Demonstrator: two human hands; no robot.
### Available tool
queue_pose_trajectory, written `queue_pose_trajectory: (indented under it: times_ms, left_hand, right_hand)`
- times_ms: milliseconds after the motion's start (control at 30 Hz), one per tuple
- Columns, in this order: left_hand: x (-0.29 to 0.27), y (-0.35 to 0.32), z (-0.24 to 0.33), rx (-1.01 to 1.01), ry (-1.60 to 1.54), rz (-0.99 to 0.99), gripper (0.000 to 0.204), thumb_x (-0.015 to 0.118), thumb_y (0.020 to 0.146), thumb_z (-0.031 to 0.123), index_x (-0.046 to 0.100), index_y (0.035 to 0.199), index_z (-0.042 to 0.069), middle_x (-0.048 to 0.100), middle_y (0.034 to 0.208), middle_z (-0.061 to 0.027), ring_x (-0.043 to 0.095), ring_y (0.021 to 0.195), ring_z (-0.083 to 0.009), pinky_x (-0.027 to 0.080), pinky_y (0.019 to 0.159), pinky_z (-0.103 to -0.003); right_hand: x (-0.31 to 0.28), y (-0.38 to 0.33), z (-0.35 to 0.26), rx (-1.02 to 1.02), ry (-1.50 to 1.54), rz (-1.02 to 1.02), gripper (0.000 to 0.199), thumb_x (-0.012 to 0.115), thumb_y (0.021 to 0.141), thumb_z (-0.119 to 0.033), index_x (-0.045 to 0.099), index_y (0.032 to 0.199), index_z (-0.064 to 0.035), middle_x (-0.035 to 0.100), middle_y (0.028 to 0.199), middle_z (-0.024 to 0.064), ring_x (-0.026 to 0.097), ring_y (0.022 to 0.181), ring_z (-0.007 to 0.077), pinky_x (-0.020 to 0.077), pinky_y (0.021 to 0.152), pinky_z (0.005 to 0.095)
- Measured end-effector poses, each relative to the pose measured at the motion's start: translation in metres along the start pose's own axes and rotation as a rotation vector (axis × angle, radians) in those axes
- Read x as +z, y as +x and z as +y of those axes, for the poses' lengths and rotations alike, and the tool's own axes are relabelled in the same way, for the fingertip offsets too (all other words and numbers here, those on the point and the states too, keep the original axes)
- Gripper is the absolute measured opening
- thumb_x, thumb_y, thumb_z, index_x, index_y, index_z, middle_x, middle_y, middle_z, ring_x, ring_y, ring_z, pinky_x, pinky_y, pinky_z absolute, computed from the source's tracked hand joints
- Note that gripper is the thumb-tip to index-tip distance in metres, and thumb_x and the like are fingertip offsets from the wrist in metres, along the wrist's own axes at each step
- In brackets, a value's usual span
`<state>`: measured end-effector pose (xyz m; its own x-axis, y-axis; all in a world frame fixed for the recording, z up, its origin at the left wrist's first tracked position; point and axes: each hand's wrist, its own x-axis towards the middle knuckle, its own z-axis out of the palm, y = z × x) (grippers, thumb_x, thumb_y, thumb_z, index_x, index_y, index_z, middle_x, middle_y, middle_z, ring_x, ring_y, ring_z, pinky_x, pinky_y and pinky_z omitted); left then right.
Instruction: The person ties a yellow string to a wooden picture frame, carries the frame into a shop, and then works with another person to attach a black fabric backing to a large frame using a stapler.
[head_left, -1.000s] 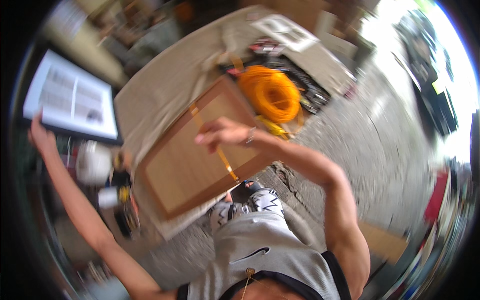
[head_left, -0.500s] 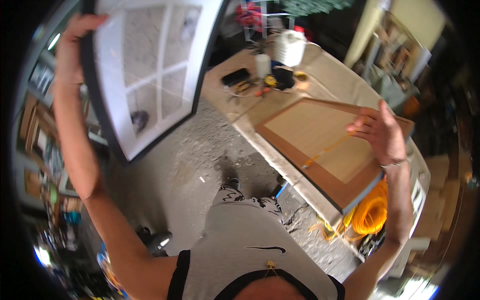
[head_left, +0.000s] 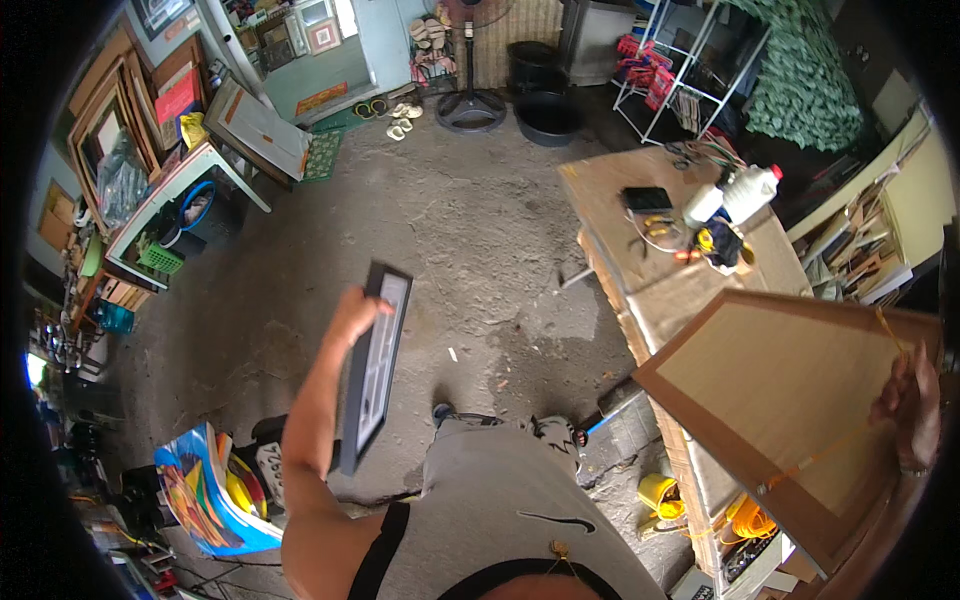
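Observation:
My left hand (head_left: 360, 314) is closed around the upper part of a black picture frame (head_left: 398, 340) with a white mat. That frame is held off the floor at my left side, seen steeply from the edge. My right hand (head_left: 908, 400) is at the far right, its fingers curled around an orange cord (head_left: 880, 322) strung across the back of a second frame. This second frame (head_left: 745, 400) shows a light panel with a brown border. It looks tilted over the table's near edge; whether it touches the tabletop is hidden.
On the covered worktable (head_left: 610, 215) are a white jug (head_left: 750, 193), a black phone-like object (head_left: 647, 200) and a tape measure (head_left: 705, 241). A yellow container (head_left: 660, 495) is beside the table's near edge. Frames lean by a side table (head_left: 215, 155); a pedestal fan (head_left: 470, 108) stands far off.
My left hand has lowered the black frame from high up and turned it edge-on. My right hand, open above the second frame before, now grips its cord. The view has swung left.

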<state>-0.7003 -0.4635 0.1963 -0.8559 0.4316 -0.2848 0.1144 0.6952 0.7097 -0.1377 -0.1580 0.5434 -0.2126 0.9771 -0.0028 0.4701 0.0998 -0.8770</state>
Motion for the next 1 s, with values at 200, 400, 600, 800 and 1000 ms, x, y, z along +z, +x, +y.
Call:
queue_pose_trajectory:
  times_ms: [200, 400, 600, 800, 1000]
  left_hand:
    - [-0.014, 0.064, -0.196, -0.125, 0.149, -0.229, 0.048, 0.080, 0.060, 0.022, 0.067, 0.100, 0.000, 0.068, 0.090, -0.0223, 0.066, 0.088, -0.0351, 0.050, 0.077, -0.042]
    - [-0.054, 0.096, -0.259, -0.120, 0.118, -0.153, 0.058, 0.083, 0.061, 0.025, 0.060, 0.110, 0.003, 0.068, 0.092, -0.0208, 0.066, 0.085, -0.0337, 0.050, 0.074, -0.041]
    - [-0.090, 0.122, -0.327, -0.203, -0.075, 0.079, 0.061, 0.087, 0.057, 0.023, 0.058, 0.104, -0.003, 0.068, 0.085, -0.0184, 0.066, 0.080, -0.0278, 0.050, 0.071, -0.040]
    - [-0.116, 0.158, -0.351, -0.387, -0.062, 0.151, 0.075, 0.082, 0.051, 0.013, 0.054, 0.120, 0.006, 0.068, 0.087, -0.0137, 0.067, 0.084, -0.0247, 0.052, 0.077, -0.037]
    - [-0.135, 0.235, -0.382, -0.810, -0.015, 0.053, 0.096, 0.087, 0.042, 0.023, 0.043, 0.125, 0.005, 0.067, 0.099, -0.0143, 0.067, 0.084, -0.0293, 0.055, 0.075, -0.037]
  right_hand:
    - [0.122, -0.013, -0.068, 0.098, 0.109, -0.032, 0.051, 0.046, 0.090, -0.061, 0.051, 0.077, -0.0116, 0.046, 0.055, 0.0002, 0.045, 0.041, 0.0135, 0.0437, 0.038, 0.0286]
    - [0.304, 0.047, -0.093, 0.226, 0.214, -0.223, 0.051, 0.055, 0.086, -0.059, 0.056, 0.076, -0.0088, 0.046, 0.055, 0.0005, 0.047, 0.046, 0.0140, 0.0455, 0.045, 0.0317]
    - [0.559, 0.133, -0.117, 0.040, 0.061, -0.863, 0.039, 0.062, 0.087, -0.043, 0.053, 0.077, -0.0066, 0.054, 0.062, 0.0036, 0.061, 0.055, 0.0187, 0.0490, 0.051, 0.0299]
    - [0.817, 0.227, -0.077, 0.189, -0.284, -1.065, 0.049, 0.065, 0.085, -0.048, 0.052, 0.060, -0.0078, 0.056, 0.056, 0.0055, 0.063, 0.057, 0.0167, 0.0479, 0.051, 0.0277]
    - [1.033, 0.306, -0.047, -0.098, -0.804, -1.029, 0.059, 0.060, 0.079, -0.063, 0.069, 0.070, -0.0052, 0.069, 0.077, 0.0119, 0.066, 0.077, 0.0213, 0.0496, 0.073, 0.0360]
